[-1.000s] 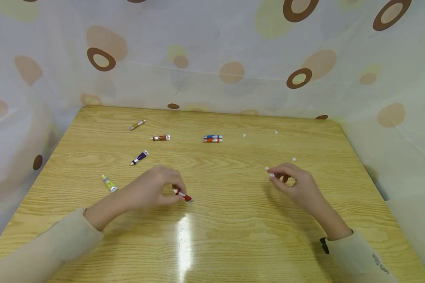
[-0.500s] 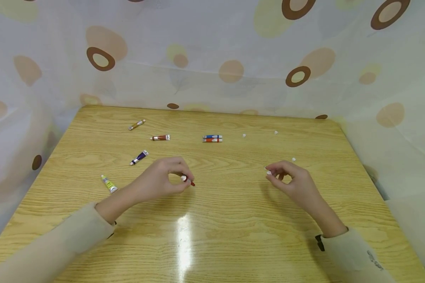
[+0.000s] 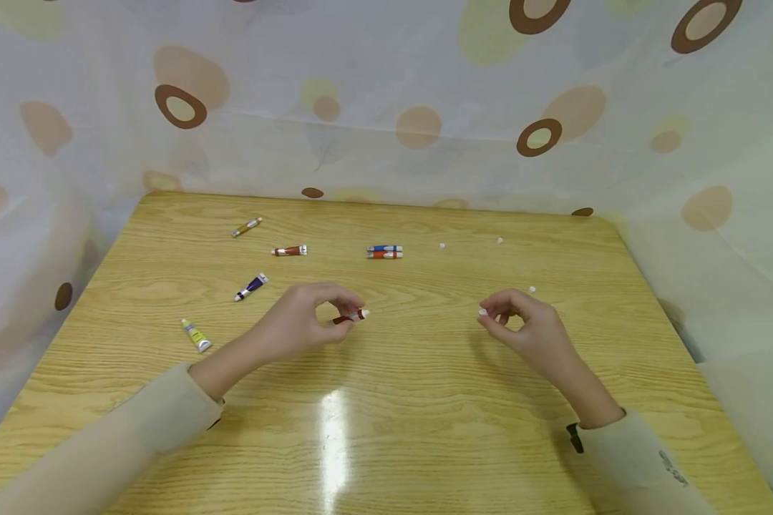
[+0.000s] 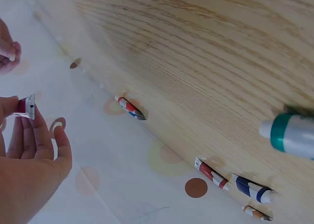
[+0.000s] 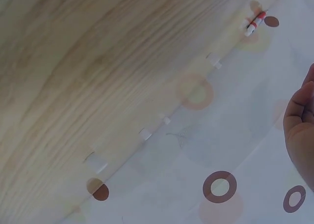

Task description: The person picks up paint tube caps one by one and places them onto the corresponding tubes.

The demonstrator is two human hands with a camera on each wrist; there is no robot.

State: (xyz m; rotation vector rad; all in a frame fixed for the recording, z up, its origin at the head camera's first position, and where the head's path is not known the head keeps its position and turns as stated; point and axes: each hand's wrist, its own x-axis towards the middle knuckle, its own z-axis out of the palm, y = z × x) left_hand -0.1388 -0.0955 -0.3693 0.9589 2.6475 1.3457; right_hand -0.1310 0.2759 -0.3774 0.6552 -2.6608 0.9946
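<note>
My left hand [image 3: 303, 322] pinches a small dark red paint tube [image 3: 359, 315] just above the table, its white cap pointing right. In the left wrist view the tube's flat silver end [image 4: 31, 106] shows between thumb and fingers. Across from it, my right hand [image 3: 531, 329] holds a tiny white cap [image 3: 483, 312] between thumb and fingertips. In the right wrist view only part of the right hand [image 5: 300, 118] shows, at the edge, and what it holds is out of sight.
Blue and orange-red tubes [image 3: 384, 252] lie side by side at the back. Brown [image 3: 290, 250], ochre [image 3: 248, 227], purple [image 3: 251, 287] and yellow [image 3: 196, 335] tubes are spread leftward. A green-banded tube [image 4: 294, 135] lies near the left wrist. White caps [image 3: 442, 245] dot the right side.
My left hand has moved away from me and rightward, turning the red tube so its cap faces right. My right hand has drifted slightly left with the white cap.
</note>
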